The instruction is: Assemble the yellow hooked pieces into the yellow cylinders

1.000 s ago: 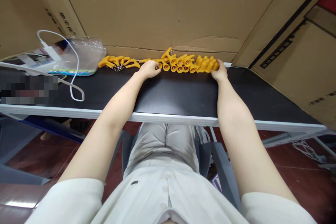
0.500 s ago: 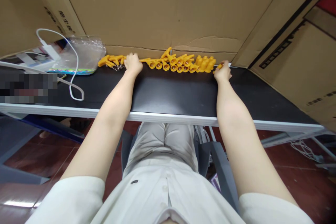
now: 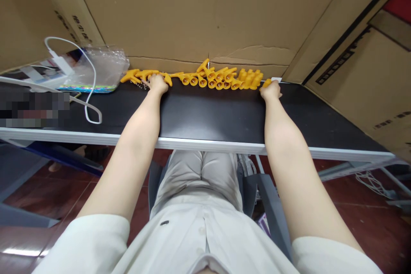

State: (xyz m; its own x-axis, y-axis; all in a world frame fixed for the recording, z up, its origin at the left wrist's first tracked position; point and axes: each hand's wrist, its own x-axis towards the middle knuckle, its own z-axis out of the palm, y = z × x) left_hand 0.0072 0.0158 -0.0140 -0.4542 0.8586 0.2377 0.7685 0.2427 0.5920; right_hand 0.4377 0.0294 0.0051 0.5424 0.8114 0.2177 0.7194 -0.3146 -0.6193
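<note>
A row of several orange plastic pieces lies along the far edge of the black table, against the cardboard wall. My left hand rests on the left part of the row, fingers curled over an orange piece with a small metal chain. My right hand sits at the right end of the row, closed around one orange piece that sticks out of it.
A clear plastic bag and a white charger with its cable lie at the far left of the table. Cardboard sheets wall in the back and right side. My lap and a grey chair are below the table's white front edge.
My left hand has slid left along the row, from its middle to the chained pieces. My right hand has lifted one orange piece off the right end and drawn it slightly away.
</note>
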